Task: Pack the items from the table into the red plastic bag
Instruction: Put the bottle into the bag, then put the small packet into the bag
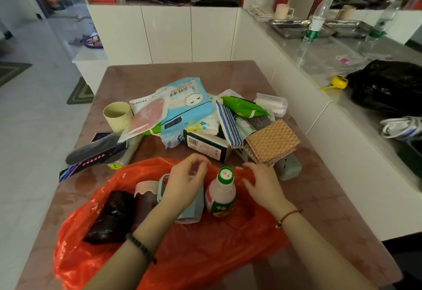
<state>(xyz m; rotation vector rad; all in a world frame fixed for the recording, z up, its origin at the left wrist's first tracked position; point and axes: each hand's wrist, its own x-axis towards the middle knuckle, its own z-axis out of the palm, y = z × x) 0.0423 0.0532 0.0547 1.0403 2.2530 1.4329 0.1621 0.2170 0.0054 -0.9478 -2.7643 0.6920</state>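
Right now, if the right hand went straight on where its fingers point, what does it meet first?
Probably the barcoded dark box, just beyond the red bag; the right hand points up-left toward it. Depth unclear: it might pass above.

Two bare forearms enter from the lower edge. The left hand [185, 182] wears a thin gold ring [189, 159] on one finger. A bracelet of round black beads [141, 247] circles the left wrist in a single strand. The right hand [262, 184] has no visible jewellery on its fingers; the right wrist wears a thin red cord [288, 215] with a small gold charm [278, 225] at its underside.
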